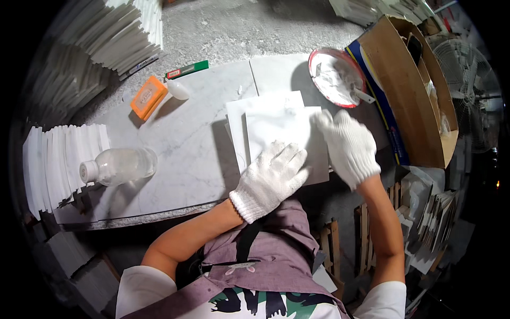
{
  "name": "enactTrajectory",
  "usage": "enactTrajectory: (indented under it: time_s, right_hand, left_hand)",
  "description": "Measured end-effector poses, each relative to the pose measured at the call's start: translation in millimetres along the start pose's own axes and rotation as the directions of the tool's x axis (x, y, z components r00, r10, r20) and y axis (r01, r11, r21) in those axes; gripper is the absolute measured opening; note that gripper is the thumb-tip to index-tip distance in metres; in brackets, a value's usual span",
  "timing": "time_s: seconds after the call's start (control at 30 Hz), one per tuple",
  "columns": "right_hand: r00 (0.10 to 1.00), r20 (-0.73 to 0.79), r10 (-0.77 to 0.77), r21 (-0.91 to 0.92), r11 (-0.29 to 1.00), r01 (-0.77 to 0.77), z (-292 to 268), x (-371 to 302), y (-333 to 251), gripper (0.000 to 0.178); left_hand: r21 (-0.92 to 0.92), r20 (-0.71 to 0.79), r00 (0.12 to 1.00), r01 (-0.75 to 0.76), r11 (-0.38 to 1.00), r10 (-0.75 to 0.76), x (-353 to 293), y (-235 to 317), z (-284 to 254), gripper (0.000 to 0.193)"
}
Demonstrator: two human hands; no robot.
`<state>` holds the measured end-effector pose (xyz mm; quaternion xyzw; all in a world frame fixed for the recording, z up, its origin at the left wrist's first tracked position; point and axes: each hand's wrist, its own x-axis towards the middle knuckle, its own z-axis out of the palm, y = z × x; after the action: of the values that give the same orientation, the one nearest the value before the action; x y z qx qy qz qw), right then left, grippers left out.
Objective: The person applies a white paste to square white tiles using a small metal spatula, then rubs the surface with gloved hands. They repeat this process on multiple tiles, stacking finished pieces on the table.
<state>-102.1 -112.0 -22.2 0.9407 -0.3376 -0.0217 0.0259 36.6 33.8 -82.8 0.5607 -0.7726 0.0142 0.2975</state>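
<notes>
A small stack of flat white square pieces (265, 119), perhaps tiles, lies slightly fanned on the marble-patterned slab in front of me. My left hand (274, 173), in a white knit glove, rests flat on the stack's near part with its fingers stretched out. Over the right edge of the stack, my right hand (348, 144), gloved the same way, is closed with its fingers curled in. Whatever it may hold is hidden. Beyond it stands a red-rimmed bowl (334, 78) of white paste with a scraper-like tool (364, 95) leaning at its rim.
A clear bottle (121, 166) lies on its side at left. Farther back are an orange box (149, 98), a white rounded piece (178, 90) and a green box (187, 69). Stacked white pieces (66, 159) line the left. A cardboard box (409, 90) and a fan (465, 90) stand at right.
</notes>
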Motion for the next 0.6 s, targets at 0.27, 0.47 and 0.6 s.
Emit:
enactTrajectory:
  time_s: [0.27, 0.47, 0.6]
  right_hand:
    - [1.0, -0.026, 0.015, 0.016, 1.0, -0.015, 7.2, 10.0, 6.9, 0.024]
    - [0.999, 0.035, -0.019, 0.107, 0.994, 0.015, 4.6, -21.4, 6.6, 0.027]
    - [0.999, -0.038, -0.011, 0.095, 0.995, 0.014, 8.7, 13.3, 8.6, 0.028]
  left_hand:
    - [0.043, 0.032, 0.999, -0.026, 0.999, 0.025, 3.9, 0.4, -0.9, 0.023]
    - [0.009, -0.051, 0.999, -0.019, 1.0, 0.02, -1.9, -0.8, 5.2, 0.025]
    - [0.035, 0.005, 0.999, -0.055, 0.998, 0.054, -0.5, -1.8, 1.8, 0.029]
